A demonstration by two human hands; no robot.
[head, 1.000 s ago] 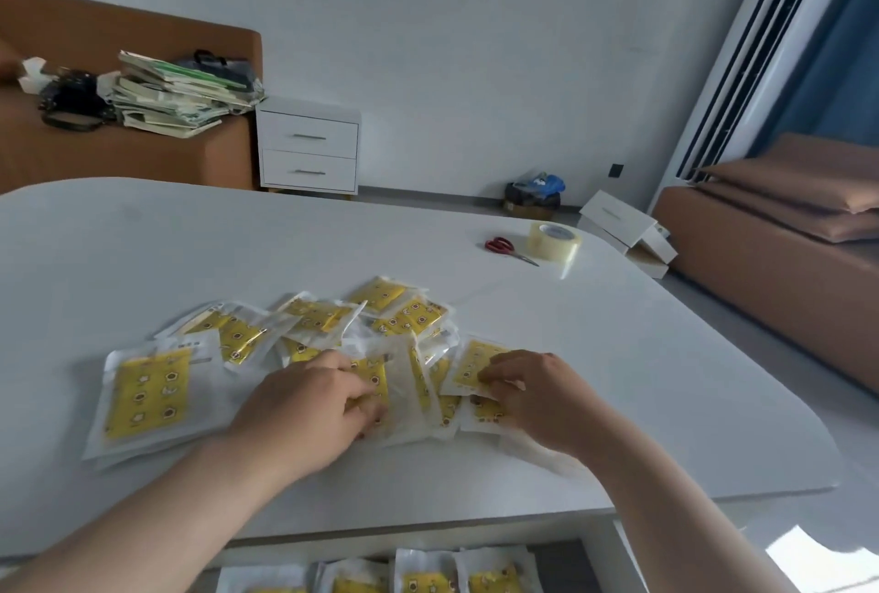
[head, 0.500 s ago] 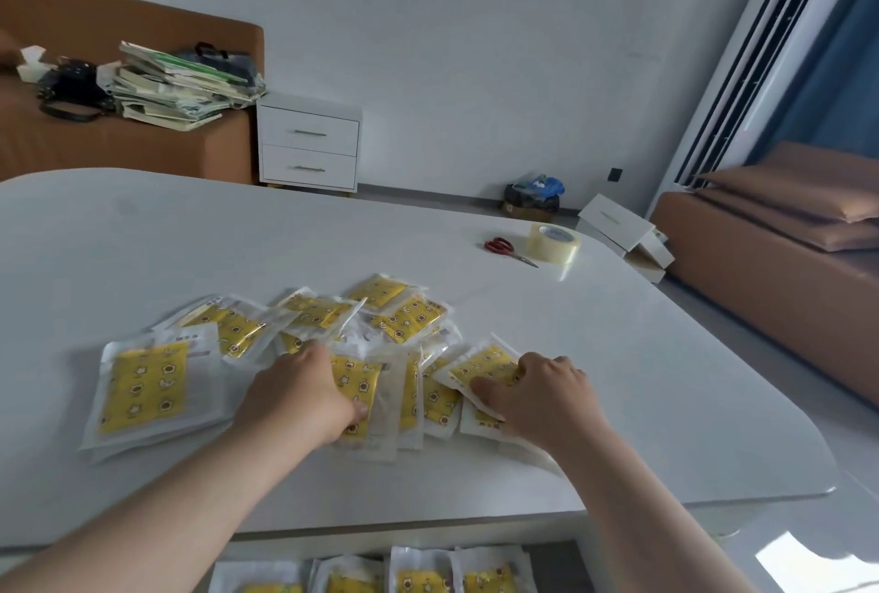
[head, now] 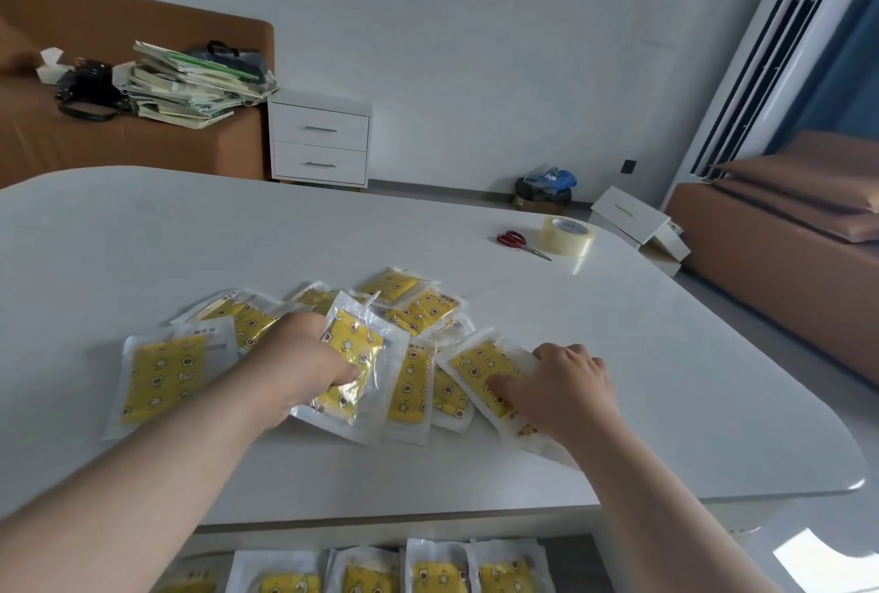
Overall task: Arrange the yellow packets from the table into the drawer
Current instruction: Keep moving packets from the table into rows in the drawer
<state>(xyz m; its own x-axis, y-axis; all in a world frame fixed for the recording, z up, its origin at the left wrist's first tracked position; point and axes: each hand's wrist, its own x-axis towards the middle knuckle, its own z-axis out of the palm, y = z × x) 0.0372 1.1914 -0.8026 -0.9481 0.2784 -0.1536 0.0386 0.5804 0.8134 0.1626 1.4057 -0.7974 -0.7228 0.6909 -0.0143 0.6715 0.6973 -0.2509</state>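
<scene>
Open tabletop (head: 190, 236) stretches from nine to twelve o'clock of the packet spread (head: 418, 312); scissors (head: 516, 241) and tape roll (head: 567, 235) sit at two o'clock.

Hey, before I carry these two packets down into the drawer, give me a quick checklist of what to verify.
1. Left hand grips the tilted packet: ok, it is raised off the pile.
2. Right hand pinches the right-side packet: ok, thumb on top, fingers curled at its edge.
3. One packet per hand: cannot tell, the packets overlap.
4. Drawer open below the table edge: ok.
5. Room beside the row of packets in the drawer: cannot tell, the view cuts it off.
6. Scissors and tape roll clear of the path: ok, far side.
</scene>
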